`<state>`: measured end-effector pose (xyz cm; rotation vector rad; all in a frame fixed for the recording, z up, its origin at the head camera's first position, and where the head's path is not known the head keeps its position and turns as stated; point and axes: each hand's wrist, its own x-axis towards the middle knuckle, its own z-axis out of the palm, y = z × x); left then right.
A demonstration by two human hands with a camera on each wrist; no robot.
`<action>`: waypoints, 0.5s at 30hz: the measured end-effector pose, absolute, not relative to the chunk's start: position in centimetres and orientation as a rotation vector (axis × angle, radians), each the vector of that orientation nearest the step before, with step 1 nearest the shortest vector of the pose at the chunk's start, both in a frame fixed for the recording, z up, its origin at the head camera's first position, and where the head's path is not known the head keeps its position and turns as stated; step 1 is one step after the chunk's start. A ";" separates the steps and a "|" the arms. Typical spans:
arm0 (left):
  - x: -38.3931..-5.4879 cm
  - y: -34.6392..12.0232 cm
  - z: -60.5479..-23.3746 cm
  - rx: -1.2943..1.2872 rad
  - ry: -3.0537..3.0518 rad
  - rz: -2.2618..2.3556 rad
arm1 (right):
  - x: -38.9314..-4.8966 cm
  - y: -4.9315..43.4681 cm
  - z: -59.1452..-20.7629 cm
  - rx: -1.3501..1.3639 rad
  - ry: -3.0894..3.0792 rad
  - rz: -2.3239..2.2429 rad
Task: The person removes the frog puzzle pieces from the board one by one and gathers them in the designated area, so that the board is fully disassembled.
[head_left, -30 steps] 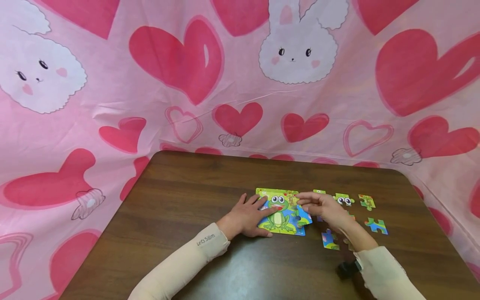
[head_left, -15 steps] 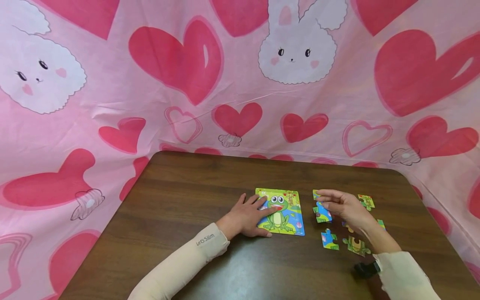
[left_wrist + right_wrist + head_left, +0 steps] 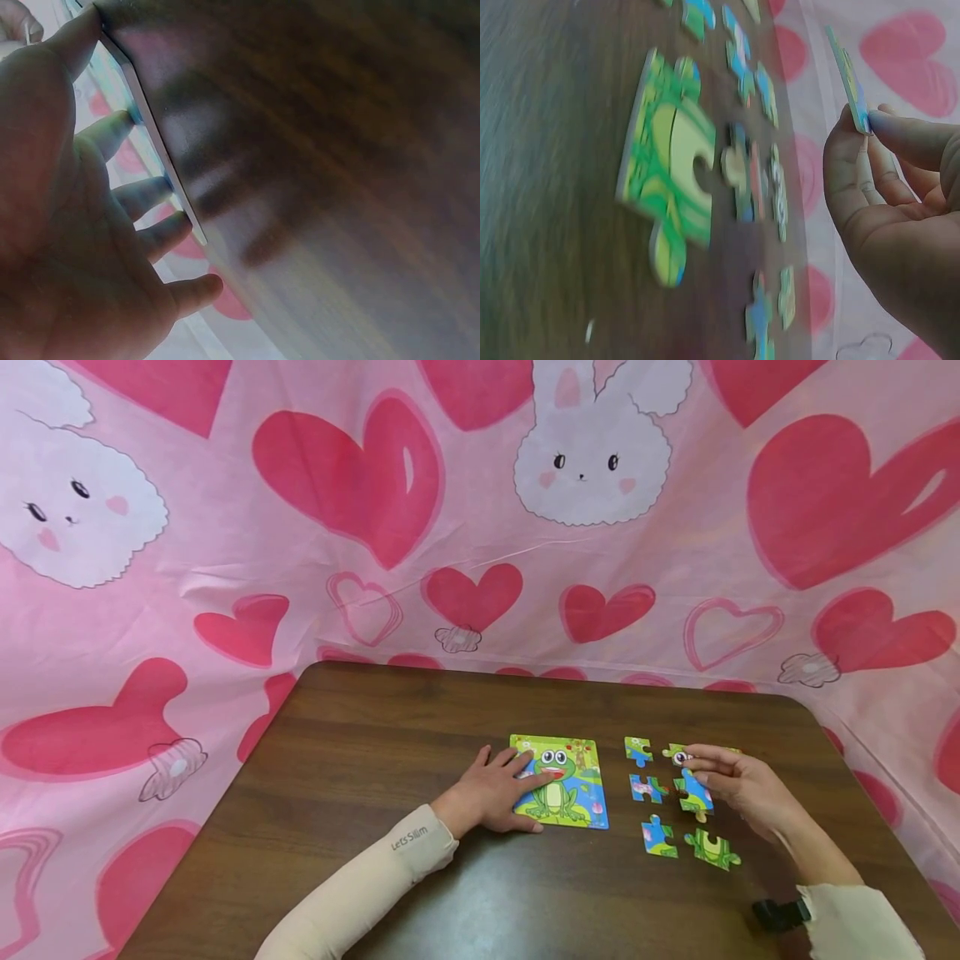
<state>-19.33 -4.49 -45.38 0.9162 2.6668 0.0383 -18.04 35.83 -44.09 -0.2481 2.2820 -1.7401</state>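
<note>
My left hand [image 3: 497, 789] rests with spread fingers on the left part of a frog picture board [image 3: 557, 800]. In the left wrist view the fingertips touch the board's edge [image 3: 159, 146]. Over the loose jigsaw pieces, my right hand [image 3: 753, 789] pinches a blue and green jigsaw piece [image 3: 697, 792] between thumb and fingers. The right wrist view shows this piece [image 3: 847, 75] held up off the table. Below it lies a green frog-belly piece [image 3: 712, 850]. A piece with the frog's eyes [image 3: 678, 756] is partly covered by the right hand's fingers.
Left of the held piece lie a corner piece [image 3: 638, 750], a pink and blue piece [image 3: 647, 788] and a lower blue piece [image 3: 658, 840]. More pieces are partly hidden behind the right hand. A pink heart-print cloth [image 3: 480, 527] hangs behind the brown table [image 3: 375, 735].
My right hand has carried the jigsaw piece rightward, from over the board's right side to among the loose pieces. The left hand has stayed on the board.
</note>
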 end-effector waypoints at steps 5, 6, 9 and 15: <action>-19.4 -4.3 -45.4 0.919 2.669 0.016 | -17.4 37.8 -44.6 -0.252 2.267 -1.780; -19.4 -4.2 -45.4 0.920 2.669 0.014 | -17.3 38.2 -44.6 -0.249 2.269 -1.776; -19.3 -4.2 -45.4 0.920 2.669 0.015 | -16.9 39.2 -44.8 -0.227 2.291 -1.758; -19.3 -4.4 -45.3 0.914 2.669 0.016 | -16.3 41.1 -45.5 -0.247 2.210 -1.834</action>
